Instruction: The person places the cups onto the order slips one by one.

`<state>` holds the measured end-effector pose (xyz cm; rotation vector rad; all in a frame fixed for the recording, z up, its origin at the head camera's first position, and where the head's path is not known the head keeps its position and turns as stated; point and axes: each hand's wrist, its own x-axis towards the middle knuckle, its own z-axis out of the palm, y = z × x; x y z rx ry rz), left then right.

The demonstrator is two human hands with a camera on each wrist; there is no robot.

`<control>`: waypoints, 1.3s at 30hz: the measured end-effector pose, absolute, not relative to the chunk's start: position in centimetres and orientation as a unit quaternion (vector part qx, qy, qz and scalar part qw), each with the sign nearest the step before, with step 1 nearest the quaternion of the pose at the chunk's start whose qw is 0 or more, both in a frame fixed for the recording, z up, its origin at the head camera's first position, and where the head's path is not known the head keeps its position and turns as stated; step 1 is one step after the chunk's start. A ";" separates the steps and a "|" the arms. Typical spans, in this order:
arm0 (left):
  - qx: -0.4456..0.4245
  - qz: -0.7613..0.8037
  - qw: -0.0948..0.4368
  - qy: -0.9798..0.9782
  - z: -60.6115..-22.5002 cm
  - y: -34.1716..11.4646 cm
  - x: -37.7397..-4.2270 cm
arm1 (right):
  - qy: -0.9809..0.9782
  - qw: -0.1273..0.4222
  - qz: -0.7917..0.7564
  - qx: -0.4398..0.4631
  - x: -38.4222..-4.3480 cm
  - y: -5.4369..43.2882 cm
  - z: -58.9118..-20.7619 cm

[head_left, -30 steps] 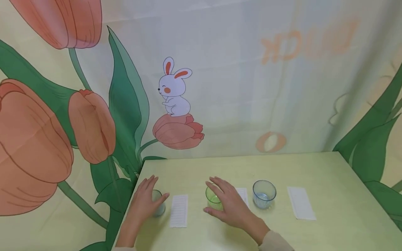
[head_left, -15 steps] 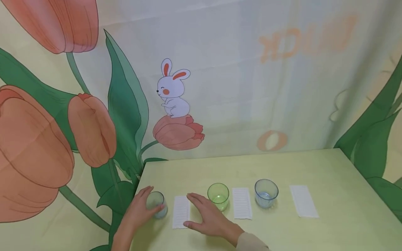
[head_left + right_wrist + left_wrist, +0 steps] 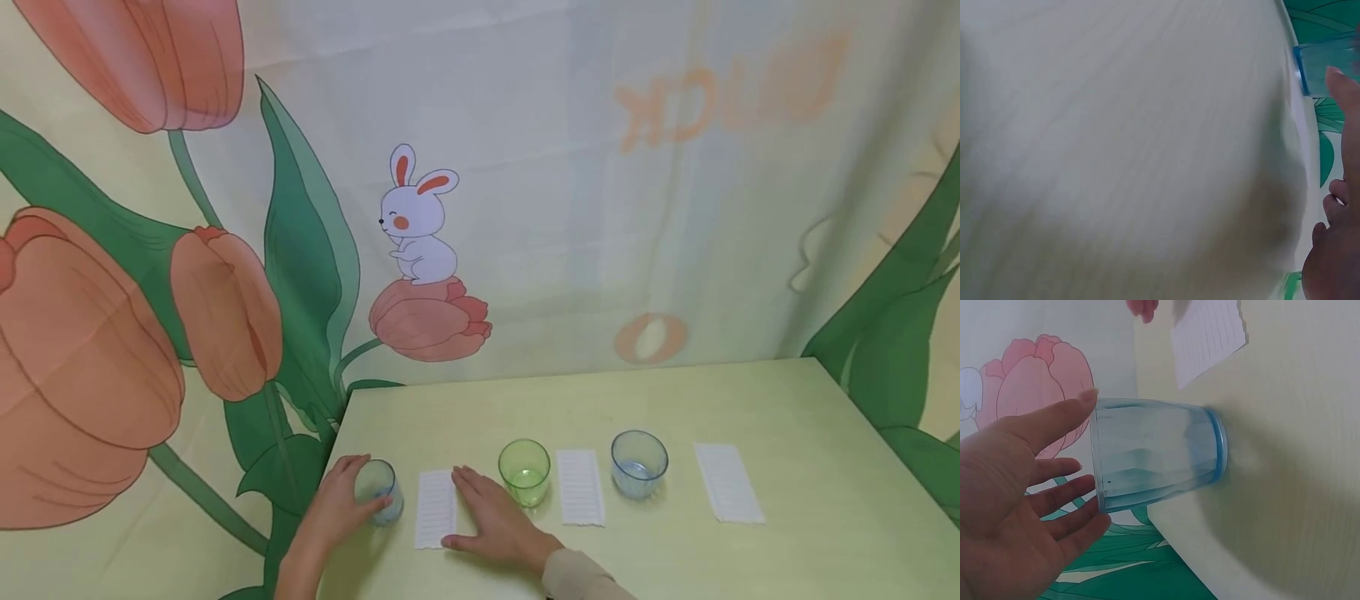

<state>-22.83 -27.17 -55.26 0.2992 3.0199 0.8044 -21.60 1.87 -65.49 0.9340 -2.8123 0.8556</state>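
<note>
**Left hand on the blue tumbler, right hand spread beside a paper slip**

The left hand (image 3: 333, 507), at lower left of the head frame, curves round the upper part of the blue tumbler (image 3: 1157, 456), thumb on one side and fingers on the other, parted to its width; how firmly they hold cannot be told. The tumbler stands upright on the pale worktop (image 3: 675, 558).

The right hand (image 3: 493, 521), lower centre, holds nothing: fingers straight, thumb spread wide, at the right edge of a lined slip (image 3: 435, 510). Contact is unclear.

Rightward across the lower frame come a green glass (image 3: 523, 477), a second slip (image 3: 581, 489), a wide blue glass (image 3: 639, 468) and a third slip (image 3: 731, 483). Behind hangs a curtain (image 3: 555, 217) printed with tulips and a white rabbit (image 3: 420, 221).
</note>
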 end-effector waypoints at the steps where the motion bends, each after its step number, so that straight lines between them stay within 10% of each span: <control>1: 0.094 0.258 0.003 0.961 -55.3 -27.2 -22.8 | -0.913 0.025 0.276 0.301 -21.7 1.8 -65.7; 39: 0.003 0.499 -0.025 0.866 -60.7 -28.2 -22.4 | -0.911 0.029 0.284 0.296 -22.4 1.2 -67.8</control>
